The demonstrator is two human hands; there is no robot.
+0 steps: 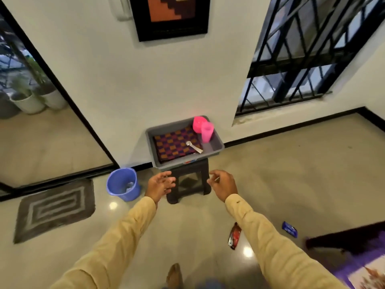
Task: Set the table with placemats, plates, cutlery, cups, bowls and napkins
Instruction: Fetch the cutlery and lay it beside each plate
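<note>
Your left hand [160,184] and right hand [223,183] reach spread, empty; lift the centre-frame grey tub [217,146] by both sides, level; its pink cup [206,132] seems unsteady.

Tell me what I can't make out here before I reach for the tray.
Head view only.
Under the checked placemat in the grey tray: covered by it.
Pink bowl: partly behind the pink cup, inside unseen.
Purple surface: cut off by the bottom-right corner, blurred.
</note>
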